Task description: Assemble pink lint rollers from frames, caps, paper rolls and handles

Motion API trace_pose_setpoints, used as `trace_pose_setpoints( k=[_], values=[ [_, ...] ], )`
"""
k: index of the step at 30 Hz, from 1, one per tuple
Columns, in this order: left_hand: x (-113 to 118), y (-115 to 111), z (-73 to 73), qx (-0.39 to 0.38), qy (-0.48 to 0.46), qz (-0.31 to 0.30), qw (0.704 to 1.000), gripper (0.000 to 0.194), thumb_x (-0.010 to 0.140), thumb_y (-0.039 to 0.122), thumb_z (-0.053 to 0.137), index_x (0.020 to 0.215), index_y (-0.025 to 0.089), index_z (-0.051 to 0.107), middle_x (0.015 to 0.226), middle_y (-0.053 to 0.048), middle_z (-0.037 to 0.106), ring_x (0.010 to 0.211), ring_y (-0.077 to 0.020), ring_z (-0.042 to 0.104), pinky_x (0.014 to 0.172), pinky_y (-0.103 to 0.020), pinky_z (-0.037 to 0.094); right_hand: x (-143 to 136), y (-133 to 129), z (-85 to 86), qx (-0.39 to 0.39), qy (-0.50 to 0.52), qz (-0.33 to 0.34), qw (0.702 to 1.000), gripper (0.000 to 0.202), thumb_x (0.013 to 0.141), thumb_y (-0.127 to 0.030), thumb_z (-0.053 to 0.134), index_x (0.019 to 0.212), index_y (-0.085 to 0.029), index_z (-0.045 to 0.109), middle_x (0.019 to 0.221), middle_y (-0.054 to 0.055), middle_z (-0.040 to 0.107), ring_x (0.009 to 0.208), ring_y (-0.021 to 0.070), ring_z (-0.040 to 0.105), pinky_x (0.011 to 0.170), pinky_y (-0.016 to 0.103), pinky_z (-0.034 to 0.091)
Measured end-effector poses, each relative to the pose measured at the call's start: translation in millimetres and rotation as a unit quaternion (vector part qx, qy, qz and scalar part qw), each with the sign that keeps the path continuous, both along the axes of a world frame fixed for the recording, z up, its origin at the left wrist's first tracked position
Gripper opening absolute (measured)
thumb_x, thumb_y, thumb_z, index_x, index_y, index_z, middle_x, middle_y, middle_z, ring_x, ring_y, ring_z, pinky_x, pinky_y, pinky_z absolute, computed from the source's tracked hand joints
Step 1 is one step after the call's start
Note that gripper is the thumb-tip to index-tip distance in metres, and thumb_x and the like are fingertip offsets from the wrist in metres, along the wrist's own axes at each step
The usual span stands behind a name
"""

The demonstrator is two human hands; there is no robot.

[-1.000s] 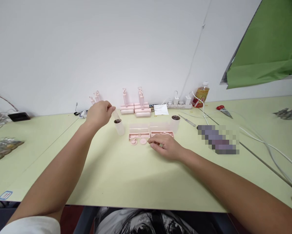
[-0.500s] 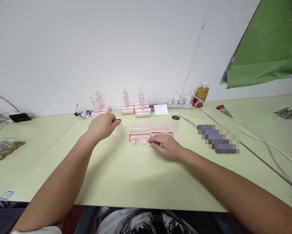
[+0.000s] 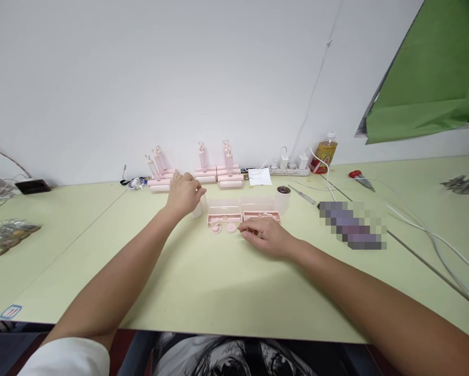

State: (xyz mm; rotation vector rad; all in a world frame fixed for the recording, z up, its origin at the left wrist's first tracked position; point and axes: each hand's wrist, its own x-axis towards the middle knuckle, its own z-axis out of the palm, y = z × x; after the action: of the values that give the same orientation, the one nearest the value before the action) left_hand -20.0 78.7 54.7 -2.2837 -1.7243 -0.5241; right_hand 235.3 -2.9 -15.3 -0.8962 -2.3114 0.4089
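My left hand (image 3: 185,195) is over the top of a translucent cup (image 3: 196,211), hiding most of it. Its fingers are bent together, and what sits between them is hidden. Low on the table, my right hand (image 3: 266,236) has curled fingers beside a flat pink disc (image 3: 231,227); I cannot make out anything in its grip. Another pink round piece (image 3: 215,228) with a raised part lies to the left of that disc. Behind them are two open pink cases, a left case (image 3: 224,219) and a right case (image 3: 273,214), with clear lids raised.
A second translucent cup (image 3: 282,198) with dark contents stands right of the cases, by a screwdriver (image 3: 302,194). Pink cases with upright tubes (image 3: 229,164) line the wall. Further right are a power strip (image 3: 289,171), a drink bottle (image 3: 324,153), red-handled pliers (image 3: 361,180) and loose cables.
My left hand has moved to the right and now covers more of the left cup, whose dark rim showed before. My right hand has stayed by the pink discs.
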Motion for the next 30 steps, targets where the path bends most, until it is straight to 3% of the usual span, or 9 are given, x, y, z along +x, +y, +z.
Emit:
trace_pose_setpoints(
  k=[3, 14, 18, 23, 27, 30],
  values=[
    [-1, 10, -4.8, -0.01, 0.004, 0.007, 1.0, 0.027, 0.089, 0.037, 0.051, 0.086, 0.019, 0.071, 0.109, -0.011, 0.058, 0.108, -0.0316, 0.05, 0.09, -0.046, 0.04, 0, 0, -0.6, -0.003, 0.002, 0.0, 1.0, 0.019, 0.091, -0.023, 0.049, 0.098, -0.02, 0.067, 0.081, 0.002, 0.071, 0.068, 0.0146, 0.059, 0.066, 0.027, 0.04],
    [-6, 19, -10.6, -0.054, -0.044, 0.01, 0.998, 0.034, 0.087, 0.045, 0.047, 0.086, 0.02, 0.07, 0.103, -0.01, 0.062, 0.109, -0.031, 0.054, 0.096, -0.045, 0.039, -1, 0, 0.9, -0.005, 0.001, 0.004, 1.0, 0.018, 0.091, -0.023, 0.049, 0.096, -0.02, 0.067, 0.083, 0.003, 0.071, 0.068, 0.0144, 0.058, 0.066, 0.028, 0.04],
    [-12, 19, -12.9, -0.109, -0.058, 0.014, 0.992, 0.043, 0.087, 0.054, 0.043, 0.1, 0.019, 0.066, 0.109, -0.011, 0.062, 0.104, -0.0299, 0.058, 0.089, -0.041, 0.043, -1, 0, 0.3, -0.007, 0.001, 0.007, 1.0, 0.019, 0.091, -0.023, 0.049, 0.097, -0.02, 0.066, 0.083, 0.003, 0.07, 0.068, 0.0145, 0.058, 0.065, 0.027, 0.04],
    [-19, 9, -17.1, -0.174, -0.09, 0.05, 0.979, 0.062, 0.081, 0.061, 0.049, 0.127, 0.019, 0.049, 0.122, -0.012, 0.06, 0.103, -0.0287, 0.06, 0.075, -0.033, 0.046, -1, 0, 0.5, -0.016, 0.002, 0.005, 1.0, 0.019, 0.091, -0.023, 0.049, 0.096, -0.02, 0.066, 0.084, 0.003, 0.07, 0.069, 0.0147, 0.058, 0.065, 0.027, 0.04],
    [-25, -8, -15.2, -0.188, -0.089, 0.08, 0.975, 0.048, 0.078, 0.048, 0.058, 0.118, 0.022, 0.051, 0.118, -0.008, 0.063, 0.096, -0.0254, 0.063, 0.066, -0.03, 0.044, -1, 0, 0.3, -0.024, 0.004, 0.002, 1.0, 0.019, 0.091, -0.024, 0.049, 0.097, -0.02, 0.067, 0.083, 0.003, 0.07, 0.068, 0.0142, 0.057, 0.066, 0.027, 0.04],
    [-29, -28, -2.8, -0.198, -0.09, 0.116, 0.969, 0.044, 0.075, 0.047, 0.061, 0.111, 0.023, 0.053, 0.112, -0.007, 0.066, 0.09, -0.0251, 0.063, 0.063, -0.029, 0.043, -1, 0, -0.9, -0.034, 0.012, -0.001, 0.999, 0.02, 0.091, -0.025, 0.049, 0.097, -0.02, 0.068, 0.081, 0.003, 0.069, 0.067, 0.014, 0.057, 0.066, 0.028, 0.041]
  ],
)
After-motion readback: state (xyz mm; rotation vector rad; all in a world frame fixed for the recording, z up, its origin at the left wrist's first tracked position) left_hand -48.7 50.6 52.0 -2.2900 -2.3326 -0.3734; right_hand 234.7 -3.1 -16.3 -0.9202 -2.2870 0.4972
